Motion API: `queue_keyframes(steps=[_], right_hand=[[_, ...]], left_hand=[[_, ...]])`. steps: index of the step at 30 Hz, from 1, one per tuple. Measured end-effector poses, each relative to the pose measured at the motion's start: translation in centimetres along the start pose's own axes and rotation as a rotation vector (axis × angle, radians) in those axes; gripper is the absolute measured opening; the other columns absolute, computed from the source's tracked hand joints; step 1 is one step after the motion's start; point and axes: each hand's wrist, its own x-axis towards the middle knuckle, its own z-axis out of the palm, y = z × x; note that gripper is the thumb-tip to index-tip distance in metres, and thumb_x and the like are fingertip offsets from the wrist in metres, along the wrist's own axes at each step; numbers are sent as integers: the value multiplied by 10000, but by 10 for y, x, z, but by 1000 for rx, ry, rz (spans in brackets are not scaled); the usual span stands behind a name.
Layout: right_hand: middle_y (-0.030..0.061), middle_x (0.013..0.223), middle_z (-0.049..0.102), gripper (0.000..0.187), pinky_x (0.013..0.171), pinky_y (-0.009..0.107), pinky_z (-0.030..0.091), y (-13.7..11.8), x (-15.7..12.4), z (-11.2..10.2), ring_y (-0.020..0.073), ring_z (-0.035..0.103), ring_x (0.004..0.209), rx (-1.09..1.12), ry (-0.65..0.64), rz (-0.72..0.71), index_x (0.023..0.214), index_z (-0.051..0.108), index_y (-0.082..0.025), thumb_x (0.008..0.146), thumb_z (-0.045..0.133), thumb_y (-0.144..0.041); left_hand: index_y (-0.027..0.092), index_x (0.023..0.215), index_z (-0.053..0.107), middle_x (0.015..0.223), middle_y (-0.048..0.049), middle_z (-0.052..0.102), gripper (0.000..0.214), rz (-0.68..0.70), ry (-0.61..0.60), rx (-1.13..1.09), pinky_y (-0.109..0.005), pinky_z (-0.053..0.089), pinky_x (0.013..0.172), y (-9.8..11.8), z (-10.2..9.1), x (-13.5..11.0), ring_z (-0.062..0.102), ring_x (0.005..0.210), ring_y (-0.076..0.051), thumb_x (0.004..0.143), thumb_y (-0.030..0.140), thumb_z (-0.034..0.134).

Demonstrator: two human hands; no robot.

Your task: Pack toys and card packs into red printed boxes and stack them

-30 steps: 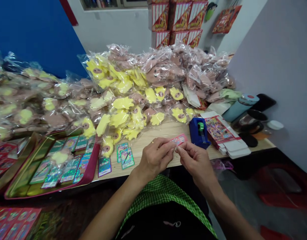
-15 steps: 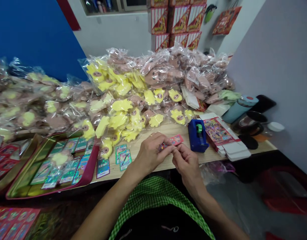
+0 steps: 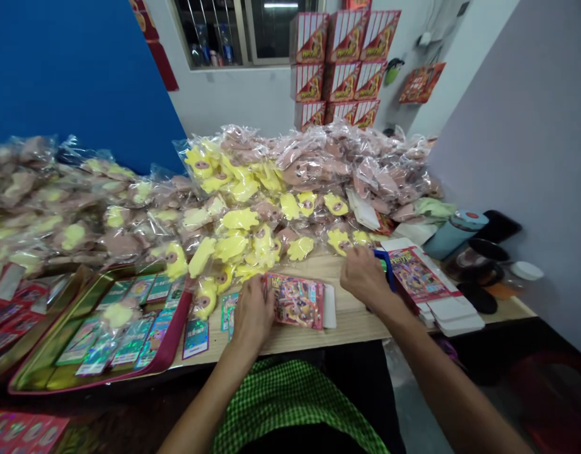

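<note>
A flattened printed carton [image 3: 297,304], pinkish red with a white flap at its right end, lies on the wooden table in front of me. My left hand [image 3: 253,312] is closed around its left end, the fingertips partly hidden. To the right, my right hand [image 3: 366,274] is at the blue tape dispenser [image 3: 389,271] and covers most of it. Its fingers are curled closed, and what they grip is hidden. Teal holographic cards [image 3: 227,310] lie just left of my left hand, partly behind it.
Bagged yellow and pinkish-brown toy figures [image 3: 243,236] are heaped along the back. A gold-lined tray [image 3: 38,372] holds cards at the left. To the right lie another printed carton [image 3: 418,277], a blue bottle [image 3: 458,233] and a dark mug [image 3: 477,255]. Stacked boxes [image 3: 345,69] stand behind.
My right hand has moved right, from beside my left hand to the tape dispenser. My left hand has shifted left and down, and the carton now shows its broad printed face. The view has tilted up.
</note>
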Motion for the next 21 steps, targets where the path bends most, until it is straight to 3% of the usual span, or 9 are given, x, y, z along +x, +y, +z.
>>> queue_keyframes(steps=[2,4,7,10,13,17,19,21], right_hand=[[330,1497,452,703,1128,592,281,-4,28,12,480,365,1415,-123,-40,-2,1408,522,-17,731,626,-175],[359,1499,432,809,1145,629,211,-8,49,22,502,336,1430,-214,-82,-2,1456,458,14,695,669,-161],[349,1373,550,733,1142,617,215,-7,68,26,468,487,1322,-282,-145,-26,1417,495,17,717,662,-123],[305,1235,656,578,1088,567,348,-2,77,13,425,611,1181,-259,-226,-63,1329,587,-10,760,630,-104],[207,1221,705,531,992,418,482,3,80,-11,345,667,1114,-149,-293,-142,1367,596,-72,839,564,-121],[118,1436,616,581,1052,363,485,4,57,-43,285,607,1263,14,-268,-280,1498,502,-131,919,470,-155],[112,1497,567,569,1121,418,447,4,32,-56,292,551,1342,132,-190,-428,1520,490,-159,954,468,-211],[114,1490,568,537,1131,469,439,6,3,-67,302,534,1357,231,-69,-610,1521,501,-201,987,476,-251]], left_hand=[[184,1116,578,1188,-177,677,284,164,-123,55,-504,579,899,6,8,-5,683,1103,-327,852,216,678],[187,1149,582,1434,-220,557,473,328,-361,61,-588,496,1047,18,13,-4,525,1364,-412,748,300,806],[148,1185,594,1640,-270,322,684,461,-669,151,-693,334,1153,37,16,6,232,1533,-529,602,348,891],[102,1269,576,1690,-269,214,689,573,-725,205,-667,234,1216,53,20,19,112,1574,-508,679,358,823],[73,1325,551,1676,-276,248,748,733,-821,191,-594,254,1232,68,32,28,170,1573,-474,705,402,810],[107,1241,603,1522,-250,487,721,857,-959,116,-582,362,1165,75,51,39,352,1485,-480,636,406,858],[127,1175,615,1319,-212,619,692,811,-938,33,-570,458,1068,69,51,43,544,1299,-448,610,426,878],[138,1222,580,1213,-172,639,803,664,-836,-95,-540,531,966,54,43,45,626,1128,-396,565,459,913]])
